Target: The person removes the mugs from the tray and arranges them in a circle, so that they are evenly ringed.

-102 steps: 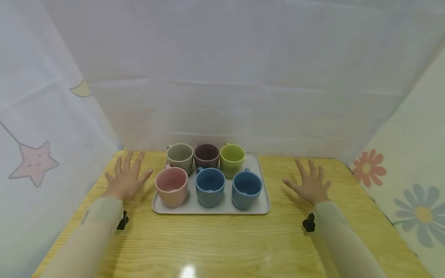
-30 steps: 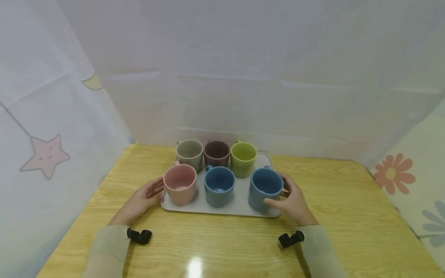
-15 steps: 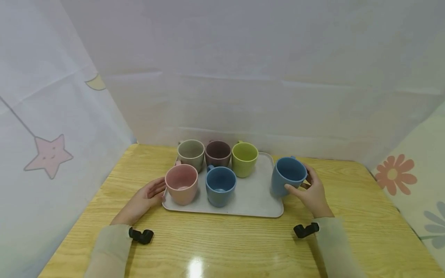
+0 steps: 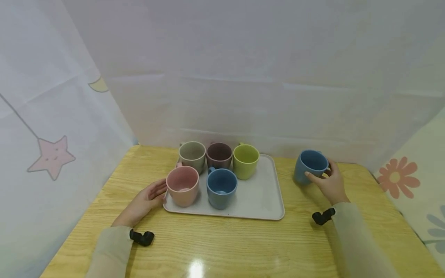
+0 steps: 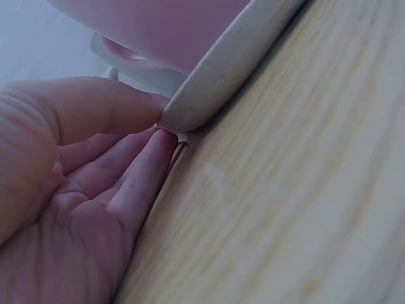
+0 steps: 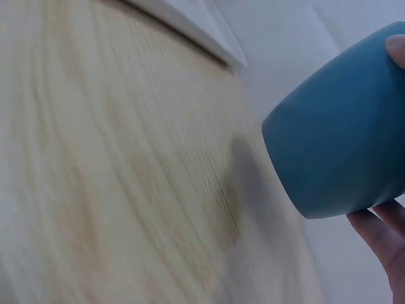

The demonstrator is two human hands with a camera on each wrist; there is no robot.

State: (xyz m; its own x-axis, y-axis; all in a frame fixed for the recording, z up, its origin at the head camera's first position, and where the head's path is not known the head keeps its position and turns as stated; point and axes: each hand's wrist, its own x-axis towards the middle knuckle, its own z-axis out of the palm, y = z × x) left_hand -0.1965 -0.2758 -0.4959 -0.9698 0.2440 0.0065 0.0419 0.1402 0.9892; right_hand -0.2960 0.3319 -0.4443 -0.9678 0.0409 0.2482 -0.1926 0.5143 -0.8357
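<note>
To the right of the white tray [image 4: 257, 197], my right hand [image 4: 330, 184] grips a blue mug [image 4: 307, 170] by its side, thumb in front and fingers behind. The right wrist view shows this mug [image 6: 342, 126] held above the table with a shadow below. My left hand [image 4: 147, 200] pinches the tray's left rim, as the left wrist view shows: the thumb [image 5: 101, 107] lies on the rim [image 5: 209, 76] and the fingers are at its underside. Beside that hand, a pink mug [image 4: 182, 191] stands on the tray, next to a second blue mug [image 4: 221, 193].
Grey [image 4: 192, 156], dark purple [image 4: 219, 156] and green mugs [image 4: 245, 166] stand in the tray's back row. A wooden table [image 4: 215, 247] lies beneath. White cloth [image 4: 222, 77] hangs behind, and patterned cloth stands at both sides.
My right hand has taken the front right blue mug off the tray and carried it right and back. Both hands were spread at first; the left moved to the tray and stays there.
</note>
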